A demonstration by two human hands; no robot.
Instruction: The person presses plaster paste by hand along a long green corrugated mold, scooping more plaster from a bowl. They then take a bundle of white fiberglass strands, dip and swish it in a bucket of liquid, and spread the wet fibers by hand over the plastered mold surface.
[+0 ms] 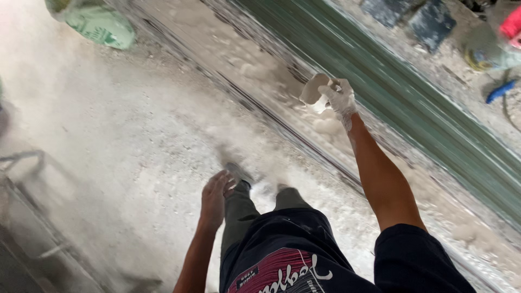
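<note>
Right hand (341, 97), all caked in white plaster, gripping a pale flat tool (313, 88) over the dusty ledge (228, 49); left hand (214, 198) hanging loose, fingers relaxed, empty

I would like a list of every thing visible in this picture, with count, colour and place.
sack: one, pale green, top left on the floor
long panel: one, green, running diagonally at right
white lumps: several, on the dusty strip beside the panel
dark blocks: two, grey-blue, top right
metal frame: one, grey, left edge, blurred
floor: grey, dusty
right hand: white-coated, holding a pale flat piece
left hand: bare, hanging near the leg
</note>
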